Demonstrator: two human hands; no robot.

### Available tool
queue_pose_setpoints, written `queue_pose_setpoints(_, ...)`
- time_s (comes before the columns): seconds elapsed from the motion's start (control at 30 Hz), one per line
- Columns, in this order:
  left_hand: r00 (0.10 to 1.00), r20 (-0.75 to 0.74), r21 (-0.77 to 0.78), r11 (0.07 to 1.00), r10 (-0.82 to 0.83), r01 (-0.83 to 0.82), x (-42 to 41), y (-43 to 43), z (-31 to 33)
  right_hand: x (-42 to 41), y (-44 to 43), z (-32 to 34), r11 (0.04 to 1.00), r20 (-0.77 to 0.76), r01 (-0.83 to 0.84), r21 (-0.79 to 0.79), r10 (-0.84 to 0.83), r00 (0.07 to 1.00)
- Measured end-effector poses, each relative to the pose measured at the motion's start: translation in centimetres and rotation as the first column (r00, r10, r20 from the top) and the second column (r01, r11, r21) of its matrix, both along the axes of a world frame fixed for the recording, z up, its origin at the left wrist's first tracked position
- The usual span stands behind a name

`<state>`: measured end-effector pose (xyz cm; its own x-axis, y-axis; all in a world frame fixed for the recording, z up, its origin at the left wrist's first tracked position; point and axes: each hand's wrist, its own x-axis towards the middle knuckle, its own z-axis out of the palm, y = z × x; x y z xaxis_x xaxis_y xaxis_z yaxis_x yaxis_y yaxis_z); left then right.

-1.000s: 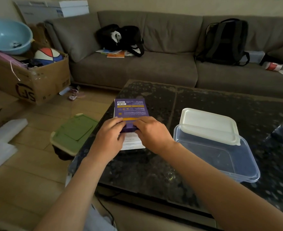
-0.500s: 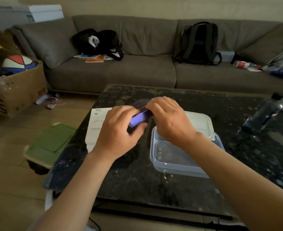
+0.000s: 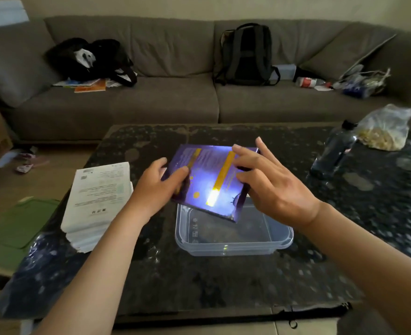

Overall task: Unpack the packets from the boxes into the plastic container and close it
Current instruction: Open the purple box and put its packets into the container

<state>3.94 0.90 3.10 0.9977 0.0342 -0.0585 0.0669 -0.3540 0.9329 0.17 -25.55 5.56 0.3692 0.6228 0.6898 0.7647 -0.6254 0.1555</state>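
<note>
Item, nearest: two bare forearms reaching in over the dark speckled counter (image 3: 199, 286). Item: clear plastic container (image 3: 223, 250), uncovered, standing on the counter at centre; nothing to be seen in it, and its lid out of sight, possibly behind the box. Item: purple box (image 3: 209, 182), a second ago lying flat on the white leaflets to the left, now lifted clear and held tilted above the container, its lowest corner hanging over the open interior. Reading: the emptying of this box is about to begin and no packet is yet in the container; whether an end flap is open cannot be told through the glare on its face. Item: left hand (image 3: 156, 184), gripping the box's left edge, thumb on the upper face. Item: right hand (image 3: 272, 187), fingers spread and nearly straight, laid on the upper face at the right edge, index raised; no curl beneath is visible. Item: stack of white leaflets (image 3: 98, 201), left of the container on the counter's edge. Item: dark bottle (image 3: 332, 153) and clear plastic bag (image 3: 386, 129), far right. Item: grey sofa (image 3: 175, 100) beyond, bearing a backpack (image 3: 245, 54).
</note>
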Motion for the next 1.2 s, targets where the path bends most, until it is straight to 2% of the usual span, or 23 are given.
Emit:
queue_pose_setpoints(0.07, 0.996, -0.077, -0.325, 0.946, -0.044, 0.016, 0.0, -0.3, -0.1, 0.1, -0.8, -0.1, 0.998, -0.066, 0.060, 0.031, -0.057, 0.996)
queue_pose_setpoints(0.13, 0.987, -0.114, -0.579, 0.815, -0.112, 0.025, -0.6, -0.6, -0.3, 0.3, -1.7, -0.2, 0.973, -0.198, 0.145, 0.178, -0.109, 0.974)
queue_pose_setpoints(0.23, 0.974, -0.142, -0.748, 0.664, -0.178, 0.012, -1.7, -0.9, -1.2, 0.5, -1.9, -0.3, 0.918, -0.221, 0.324, 0.229, -0.275, 0.936)
queue_pose_setpoints(0.3, 0.971, -0.145, -0.798, 0.603, -0.191, -0.001, -2.3, -1.4, -1.8, 0.7, -1.9, 0.0, 0.895, -0.252, 0.372, 0.245, -0.312, 0.916)
queue_pose_setpoints(0.37, 0.980, -0.120, -0.795, 0.606, -0.158, 0.000, -2.8, -1.9, -2.1, 0.5, -2.2, 0.1, 0.895, -0.198, 0.331, 0.298, -0.281, 0.939)
queue_pose_setpoints(0.4, 0.985, -0.099, -0.791, 0.612, -0.138, 0.007, -2.9, -2.2, -2.3, 0.3, -2.5, 0.1, 0.867, -0.241, 0.330, 0.373, -0.253, 0.937)
queue_pose_setpoints(0.5, 0.996, -0.039, -0.773, 0.634, -0.077, 0.019, -2.9, -2.4, -2.5, -0.8, -2.1, 0.3, 0.697, -0.509, 0.404, 0.593, -0.063, 0.858)
queue_pose_setpoints(0.57, 0.999, -0.005, -0.760, 0.650, -0.048, 0.027, -3.1, -2.5, -2.6, -1.5, -1.3, -0.5, 0.640, -0.581, 0.423, 0.641, 0.045, 0.813)
queue_pose_setpoints(0.63, 0.999, 0.011, -0.737, 0.676, -0.030, 0.029, -3.2, -2.5, -2.9, -1.7, -0.6, -1.2, 0.602, -0.590, 0.418, 0.680, 0.111, 0.800)
queue_pose_setpoints(0.77, 0.998, 0.043, -0.697, 0.715, -0.037, 0.057, -3.5, -2.6, -3.3, -1.1, 0.0, -1.5, 0.584, -0.588, 0.473, 0.660, 0.009, 0.808)
queue_pose_setpoints(1.0, 0.997, 0.065, -0.681, 0.729, -0.037, 0.071, -3.6, -2.8, -2.6, -0.1, 0.5, -2.8, 0.528, -0.576, 0.498, 0.688, -0.021, 0.817)
queue_pose_setpoints(1.1, 0.998, 0.068, -0.683, 0.729, -0.001, 0.048, -3.8, -3.0, -2.7, -0.1, 0.7, -3.6, 0.532, -0.578, 0.524, 0.665, -0.078, 0.813)
queue_pose_setpoints(1.2, 0.995, 0.094, -0.666, 0.745, 0.030, 0.040, -4.0, -3.3, -3.1, -0.1, 0.8, -4.3, 0.577, -0.513, 0.523, 0.627, -0.199, 0.835)
